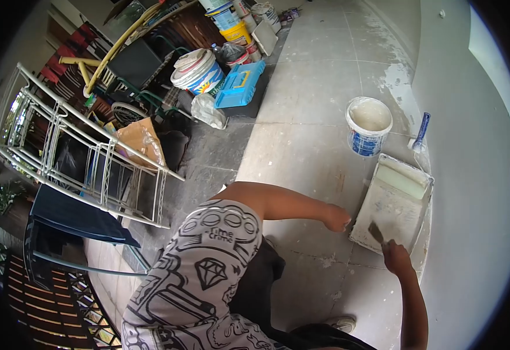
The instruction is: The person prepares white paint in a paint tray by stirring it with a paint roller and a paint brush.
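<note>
My right hand [397, 257] is closed round the handle of a putty knife [376, 233], whose blade is over the lower end of a paint tray [386, 210]. The tray is smeared with whitish paint, and a pale roller [400, 182] lies across its upper end. My left hand [337, 218] is closed beside the tray's left edge; whether anything is in it is too small to tell. Above the tray stands an open white and blue bucket [367, 142] with pale residue inside. A blue-handled tool [423, 131] is on the floor by the wall.
A wall [470, 204] runs along the right side. At the left are a white metal rack [80, 119] and a dark blue chair [74, 219]. Farther up are a blue toolbox [240, 86], a large paint bucket [199, 76] and stacked tubs [234, 30].
</note>
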A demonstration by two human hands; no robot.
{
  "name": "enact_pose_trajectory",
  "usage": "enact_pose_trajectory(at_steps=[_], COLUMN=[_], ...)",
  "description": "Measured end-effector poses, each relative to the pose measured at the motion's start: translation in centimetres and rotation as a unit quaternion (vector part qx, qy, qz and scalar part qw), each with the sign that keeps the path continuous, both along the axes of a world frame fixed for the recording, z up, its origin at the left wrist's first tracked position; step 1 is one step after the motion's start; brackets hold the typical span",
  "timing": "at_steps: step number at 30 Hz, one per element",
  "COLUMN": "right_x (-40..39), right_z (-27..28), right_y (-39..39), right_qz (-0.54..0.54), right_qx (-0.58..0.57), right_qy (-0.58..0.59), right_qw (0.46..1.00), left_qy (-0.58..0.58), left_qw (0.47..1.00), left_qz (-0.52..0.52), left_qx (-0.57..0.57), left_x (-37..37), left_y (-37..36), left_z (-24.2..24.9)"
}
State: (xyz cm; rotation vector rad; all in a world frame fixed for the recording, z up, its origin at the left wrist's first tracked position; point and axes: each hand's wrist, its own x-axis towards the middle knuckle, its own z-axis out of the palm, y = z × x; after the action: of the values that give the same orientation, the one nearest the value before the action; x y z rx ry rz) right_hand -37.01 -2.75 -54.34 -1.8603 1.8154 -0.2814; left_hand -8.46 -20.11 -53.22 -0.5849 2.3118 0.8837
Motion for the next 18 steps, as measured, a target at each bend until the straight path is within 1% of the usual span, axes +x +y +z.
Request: enact_pose_trajectory(at_steps=[2, 5, 8, 11, 14, 17, 18], right_x=[-0.1, -1.3, -4.5, -5.2, -3.4, -2.6, -2.0], right_z=[-0.2, 0.4, -0.4, 0.8, 3.7, 2.0, 1.9], right_y=[0.3, 0.0, -0.3, -1.0, -3.0, -4.7, -5.3], right_qz=[0.038, -0.029, -0.019, -0.079, -0.119, -0.129, -0.129], right_qx=[0.021, 0.075, 0.064, 0.057, 0.1, 0.041, 0.034], right_qy=[0.019, -0.148, -0.161, -0.192, -0.267, -0.344, -0.332], right_qw=[0.999, 0.986, 0.985, 0.977, 0.951, 0.929, 0.934], left_qy=[-0.016, -0.063, -0.074, -0.049, -0.047, -0.049, -0.047], left_qw=[1.0, 0.997, 0.997, 0.998, 0.998, 0.998, 0.999], left_qz=[0.003, -0.026, -0.015, -0.04, -0.041, -0.027, -0.024], left_qx=[-0.001, -0.025, -0.01, -0.02, -0.018, -0.011, -0.008], left_x=[-0.3, -1.0, -1.0, -1.3, -1.6, -2.1, -2.2], left_y=[-0.3, -0.7, -1.3, -2.0, -2.1, -1.9, -1.6], left_z=[-0.7, -2.1, -3.1, -6.5, -6.4, -6.1, -6.4])
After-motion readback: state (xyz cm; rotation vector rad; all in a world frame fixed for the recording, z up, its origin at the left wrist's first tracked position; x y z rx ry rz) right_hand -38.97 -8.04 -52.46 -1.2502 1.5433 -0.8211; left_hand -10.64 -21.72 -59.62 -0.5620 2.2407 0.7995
